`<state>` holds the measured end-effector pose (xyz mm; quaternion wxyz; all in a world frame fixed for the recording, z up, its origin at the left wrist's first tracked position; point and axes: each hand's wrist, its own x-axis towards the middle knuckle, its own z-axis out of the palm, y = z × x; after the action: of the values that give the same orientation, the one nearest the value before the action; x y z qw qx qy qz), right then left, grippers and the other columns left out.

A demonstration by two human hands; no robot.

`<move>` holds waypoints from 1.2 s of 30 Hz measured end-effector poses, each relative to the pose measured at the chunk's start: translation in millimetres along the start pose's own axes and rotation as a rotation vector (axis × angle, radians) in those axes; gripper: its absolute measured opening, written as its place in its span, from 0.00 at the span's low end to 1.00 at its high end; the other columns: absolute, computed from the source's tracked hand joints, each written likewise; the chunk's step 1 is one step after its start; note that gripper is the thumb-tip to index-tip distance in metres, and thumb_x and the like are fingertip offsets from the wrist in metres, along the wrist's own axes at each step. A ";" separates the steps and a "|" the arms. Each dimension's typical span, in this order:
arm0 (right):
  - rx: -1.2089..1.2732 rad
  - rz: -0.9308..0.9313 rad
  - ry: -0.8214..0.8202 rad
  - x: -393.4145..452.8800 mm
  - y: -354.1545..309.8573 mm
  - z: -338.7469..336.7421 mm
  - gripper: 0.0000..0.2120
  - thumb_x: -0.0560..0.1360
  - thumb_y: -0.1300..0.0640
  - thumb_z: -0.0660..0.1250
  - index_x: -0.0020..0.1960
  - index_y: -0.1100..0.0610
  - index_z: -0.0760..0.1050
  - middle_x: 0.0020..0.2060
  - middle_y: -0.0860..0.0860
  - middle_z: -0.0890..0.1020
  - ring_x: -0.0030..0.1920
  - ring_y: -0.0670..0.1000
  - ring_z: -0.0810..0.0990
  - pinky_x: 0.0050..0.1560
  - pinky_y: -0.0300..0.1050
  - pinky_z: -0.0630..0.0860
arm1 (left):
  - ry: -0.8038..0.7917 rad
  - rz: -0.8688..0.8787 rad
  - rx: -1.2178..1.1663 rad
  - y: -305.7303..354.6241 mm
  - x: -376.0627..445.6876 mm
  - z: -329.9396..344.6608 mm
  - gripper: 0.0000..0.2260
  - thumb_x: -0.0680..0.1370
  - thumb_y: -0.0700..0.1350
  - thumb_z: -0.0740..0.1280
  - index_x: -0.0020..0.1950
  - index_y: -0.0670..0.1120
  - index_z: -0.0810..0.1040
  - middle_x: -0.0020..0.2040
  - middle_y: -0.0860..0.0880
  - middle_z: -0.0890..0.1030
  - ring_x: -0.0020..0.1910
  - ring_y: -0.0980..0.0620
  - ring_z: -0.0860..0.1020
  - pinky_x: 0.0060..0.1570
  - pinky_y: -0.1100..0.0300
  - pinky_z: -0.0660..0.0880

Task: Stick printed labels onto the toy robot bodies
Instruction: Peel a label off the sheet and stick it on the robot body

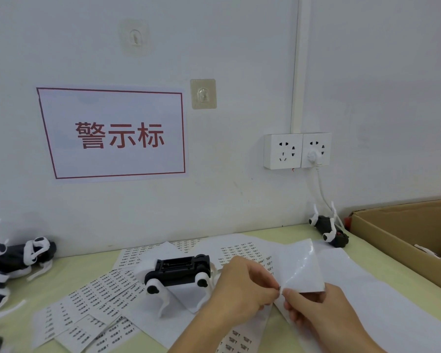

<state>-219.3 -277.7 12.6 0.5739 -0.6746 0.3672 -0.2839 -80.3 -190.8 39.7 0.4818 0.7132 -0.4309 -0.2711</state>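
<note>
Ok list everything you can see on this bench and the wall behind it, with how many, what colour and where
toy robot body: one, black with white legs, belly up at table centre
finished toy robots: a pile, black and white, left edge; count unclear
lone toy robot: one, black and white, by the wall on the right
label sheets: several, white with black print, spread over the table
backing sheet: one, white, curled up between the hands
cardboard box: one, brown, far right
table: pale yellow-green
warning sign: one, white with red border and characters, on the wall
adhesive hooks: two, clear, on the wall
sockets: two, white, right one with a plug
left hand: pinching at the sheet's corner
right hand: pinching the same corner
</note>
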 end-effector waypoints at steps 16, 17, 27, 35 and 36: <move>-0.100 -0.076 0.026 -3.1 -0.5 4.2 0.11 0.72 0.63 0.74 0.31 0.63 0.83 0.27 0.57 0.83 0.26 0.48 0.80 0.29 0.37 0.75 | 0.132 0.108 0.317 3.0 -1.1 13.4 0.05 0.72 0.41 0.71 0.38 0.44 0.86 0.36 0.49 0.85 0.37 0.55 0.82 0.37 0.64 0.78; -0.101 -0.075 0.028 -3.1 -0.9 4.4 0.11 0.72 0.63 0.74 0.31 0.63 0.82 0.27 0.57 0.83 0.26 0.48 0.80 0.29 0.37 0.75 | 0.136 0.112 0.324 2.8 -1.2 14.7 0.05 0.71 0.42 0.71 0.38 0.44 0.86 0.36 0.49 0.85 0.37 0.55 0.82 0.36 0.65 0.77; -0.080 -0.029 0.033 -2.6 -0.2 3.5 0.11 0.72 0.63 0.73 0.31 0.58 0.84 0.29 0.58 0.84 0.29 0.51 0.83 0.35 0.43 0.80 | 0.147 -0.021 0.055 -0.1 0.8 15.8 0.02 0.70 0.38 0.73 0.37 0.42 0.84 0.31 0.48 0.83 0.30 0.55 0.79 0.37 0.58 0.82; -0.033 -0.015 0.033 -1.8 -1.1 3.2 0.11 0.72 0.63 0.74 0.30 0.60 0.83 0.30 0.59 0.84 0.28 0.51 0.82 0.35 0.44 0.78 | -0.013 -0.188 -0.256 -4.1 1.8 6.7 0.05 0.75 0.37 0.71 0.40 0.39 0.85 0.35 0.44 0.84 0.33 0.50 0.83 0.38 0.59 0.82; -0.028 -0.023 0.031 -1.6 -1.0 3.3 0.12 0.72 0.63 0.74 0.30 0.60 0.83 0.30 0.59 0.84 0.28 0.51 0.81 0.33 0.41 0.77 | -0.023 -0.180 -0.262 -4.7 1.7 6.5 0.04 0.75 0.38 0.73 0.40 0.39 0.85 0.35 0.44 0.84 0.33 0.50 0.82 0.38 0.59 0.82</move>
<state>-217.4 -274.4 13.0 0.5554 -0.6823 0.3723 -0.2956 -83.0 -194.4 32.9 0.5397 0.6768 -0.3315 -0.3751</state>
